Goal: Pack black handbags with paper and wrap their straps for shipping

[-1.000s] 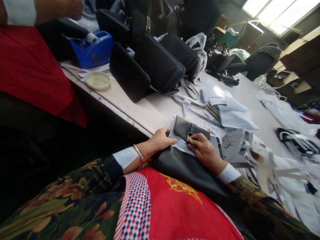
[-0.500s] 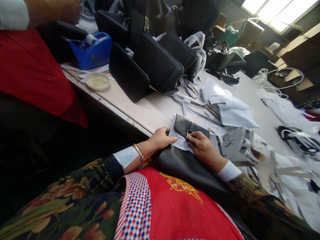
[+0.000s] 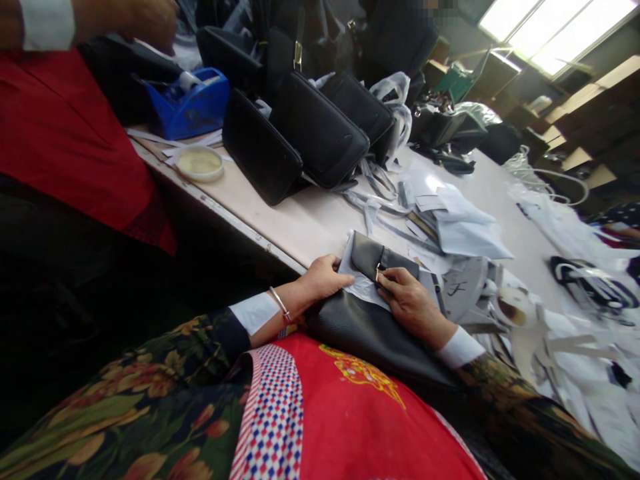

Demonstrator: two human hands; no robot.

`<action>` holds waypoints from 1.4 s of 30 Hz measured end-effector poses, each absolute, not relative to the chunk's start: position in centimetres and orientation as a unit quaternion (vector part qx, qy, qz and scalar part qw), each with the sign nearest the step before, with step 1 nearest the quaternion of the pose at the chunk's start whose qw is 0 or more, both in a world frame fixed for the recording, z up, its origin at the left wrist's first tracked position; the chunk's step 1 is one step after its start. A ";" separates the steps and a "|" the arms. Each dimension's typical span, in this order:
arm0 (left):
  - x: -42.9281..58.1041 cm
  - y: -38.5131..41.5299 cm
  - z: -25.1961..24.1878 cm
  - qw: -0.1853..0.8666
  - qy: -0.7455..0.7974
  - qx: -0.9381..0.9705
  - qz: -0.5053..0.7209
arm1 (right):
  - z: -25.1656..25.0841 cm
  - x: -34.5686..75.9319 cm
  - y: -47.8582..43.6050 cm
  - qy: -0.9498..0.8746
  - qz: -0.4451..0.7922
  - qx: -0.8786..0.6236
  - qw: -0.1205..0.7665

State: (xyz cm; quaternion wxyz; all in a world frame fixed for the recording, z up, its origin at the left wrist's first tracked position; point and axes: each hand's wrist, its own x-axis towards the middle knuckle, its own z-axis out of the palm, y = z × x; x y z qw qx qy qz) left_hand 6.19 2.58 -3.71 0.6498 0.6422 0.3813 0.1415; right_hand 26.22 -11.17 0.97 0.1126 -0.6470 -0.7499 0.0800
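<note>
Little has shifted since the earlier frames: both hands sit where they were, and only the view has nudged. The right hand (image 3: 413, 303) pinches the gold buckle (image 3: 378, 271) on the black bag (image 3: 373, 320), fingers closed on it. The left hand (image 3: 324, 278) lies flat, pressing white paper (image 3: 361, 285) against the bag at the tabletop (image 3: 300, 223) edge. Soft, pliable leather, probably light; best gripped at the flap. Its lower half hides behind the red apron (image 3: 360, 420).

Pale surface (image 3: 300, 223) bearing a row of black bags (image 3: 305, 137), a blue tape dispenser (image 3: 187, 107), a round lidded dish (image 3: 200, 163), and scattered white paper sheets (image 3: 460, 223) and strips (image 3: 373, 200).
</note>
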 end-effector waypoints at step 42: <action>5.9 2.5 -2.9 0.631 0.396 0.652 0.141 | 1.9 24.7 -10.4 -0.737 0.114 -0.651 0.141</action>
